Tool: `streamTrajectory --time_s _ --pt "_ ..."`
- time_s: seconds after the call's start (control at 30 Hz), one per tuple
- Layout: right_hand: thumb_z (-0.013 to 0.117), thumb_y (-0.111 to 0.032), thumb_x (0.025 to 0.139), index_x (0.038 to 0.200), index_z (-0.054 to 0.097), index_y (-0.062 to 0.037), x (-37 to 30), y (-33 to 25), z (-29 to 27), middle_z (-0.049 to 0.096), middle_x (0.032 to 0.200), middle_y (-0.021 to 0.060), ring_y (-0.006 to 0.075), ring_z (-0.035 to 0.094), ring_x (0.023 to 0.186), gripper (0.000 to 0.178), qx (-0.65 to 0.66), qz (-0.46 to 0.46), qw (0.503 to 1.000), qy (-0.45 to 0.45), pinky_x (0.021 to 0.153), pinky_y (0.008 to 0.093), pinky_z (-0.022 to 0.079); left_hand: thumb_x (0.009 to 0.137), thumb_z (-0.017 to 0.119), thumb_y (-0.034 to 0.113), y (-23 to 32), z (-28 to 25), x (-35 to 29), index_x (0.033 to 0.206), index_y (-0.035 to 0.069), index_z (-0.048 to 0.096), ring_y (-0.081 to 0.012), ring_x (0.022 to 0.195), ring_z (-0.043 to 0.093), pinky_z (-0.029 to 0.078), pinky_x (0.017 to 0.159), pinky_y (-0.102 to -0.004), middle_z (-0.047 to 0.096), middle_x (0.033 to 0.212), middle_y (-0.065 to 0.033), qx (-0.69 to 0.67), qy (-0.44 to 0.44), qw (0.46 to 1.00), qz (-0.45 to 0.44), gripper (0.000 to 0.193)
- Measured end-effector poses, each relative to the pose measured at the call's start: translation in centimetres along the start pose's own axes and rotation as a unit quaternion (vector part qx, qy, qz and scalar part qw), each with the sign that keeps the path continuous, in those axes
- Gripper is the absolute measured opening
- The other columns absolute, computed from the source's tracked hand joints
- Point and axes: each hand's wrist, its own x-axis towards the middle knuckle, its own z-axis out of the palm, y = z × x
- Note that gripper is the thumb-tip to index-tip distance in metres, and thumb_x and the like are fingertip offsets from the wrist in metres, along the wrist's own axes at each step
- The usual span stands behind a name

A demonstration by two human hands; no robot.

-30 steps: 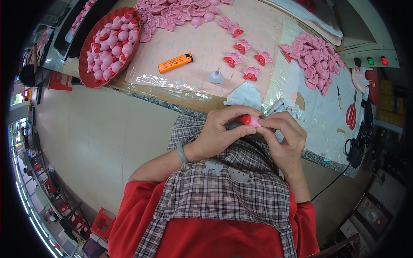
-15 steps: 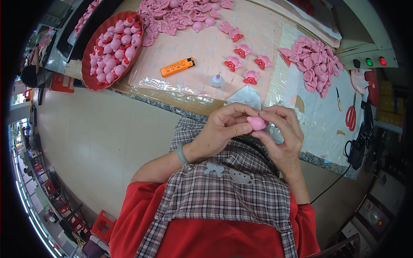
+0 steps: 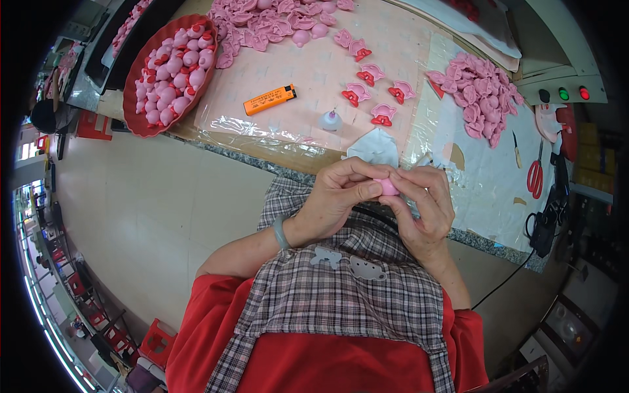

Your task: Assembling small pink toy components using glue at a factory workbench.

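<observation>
Between both hands, just off the table's near edge, is a small round pink toy figure (image 3: 389,188). My left hand (image 3: 344,190) pinches it from the left with thumb and fingers. My right hand (image 3: 422,203) closes on it from the right, its fingertips meeting the left ones at the top. Fingers cover much of the figure. Right behind the hands lies a crumpled white cloth (image 3: 373,147). A small translucent bottle with a thin tip (image 3: 330,120) stands beyond it. Several pink pieces with red parts (image 3: 382,115) are laid out farther back.
A red bowl (image 3: 131,111) at the left holds pink and red figures. An orange lighter (image 3: 270,100) lies on the sheet. Pink pieces form a heap at the back (image 3: 268,29) and a pile at the right (image 3: 478,95). Red-handled scissors (image 3: 535,178) lie near a cable.
My right hand has moved slightly left and its fingers have closed in on the pink figure, covering more of it. My left hand keeps its pinch.
</observation>
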Motion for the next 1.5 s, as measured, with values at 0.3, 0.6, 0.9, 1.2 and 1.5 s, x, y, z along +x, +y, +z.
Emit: streamTrajectory --time_s 0.3,0.6,0.9,1.2,1.5 --pt "0.081 0.001 0.068 0.102 0.070 -0.0018 0.9 -0.2 -0.7 0.066 0.098 0.0103 0.0257 0.064 0.087 0.036 0.048 0.077 0.994 -0.068 0.073 0.0341 0.052 0.095 0.062 0.001 0.1 0.0 0.4 0.127 0.001 0.053 -0.0172 0.111 0.062 0.054 0.093 -0.0297 0.059 0.125 -0.0103 -0.002 -0.070 0.997 0.014 0.034" --pt "0.073 0.005 0.072 0.094 0.066 -0.0022 0.4 -0.2 -0.9 0.067 0.099 0.0115 0.0264 0.067 0.088 0.024 0.056 0.105 0.992 -0.037 0.075 0.0342 0.054 0.097 0.060 0.006 0.5 0.4 -0.1 0.125 0.002 0.059 -0.0154 0.110 0.062 0.053 0.095 -0.0286 0.060 0.125 -0.0070 0.065 -0.045 0.997 -0.014 0.029" --pt "0.073 0.007 0.067 0.085 0.065 -0.0016 -0.1 -0.4 0.0 0.065 0.091 0.0108 0.0252 0.066 0.080 0.022 0.021 0.085 0.996 0.005 0.068 0.0323 0.054 0.095 0.063 0.005 0.4 0.4 -0.3 0.123 0.002 0.061 -0.0121 0.106 0.061 0.052 0.092 -0.0264 0.063 0.119 -0.0050 0.161 -0.044 0.986 0.025 0.028" --pt "0.074 0.008 0.066 0.083 0.064 -0.0017 -0.5 -0.3 0.5 0.065 0.089 0.0106 0.0246 0.065 0.078 0.022 0.030 0.074 0.996 0.025 0.066 0.0317 0.054 0.093 0.065 0.005 0.1 0.1 -0.3 0.120 0.001 0.063 -0.0121 0.105 0.061 0.051 0.091 -0.0263 0.064 0.116 -0.0059 0.176 -0.043 0.983 0.039 0.027" --pt "0.073 0.009 0.065 0.083 0.064 -0.0018 -0.6 -0.1 0.6 0.065 0.088 0.0105 0.0245 0.065 0.078 0.023 0.036 0.074 0.996 0.027 0.067 0.0315 0.054 0.093 0.066 0.006 0.3 0.1 -0.2 0.120 0.001 0.063 -0.0120 0.103 0.061 0.051 0.090 -0.0263 0.065 0.115 -0.0058 0.187 -0.038 0.981 0.036 0.028"
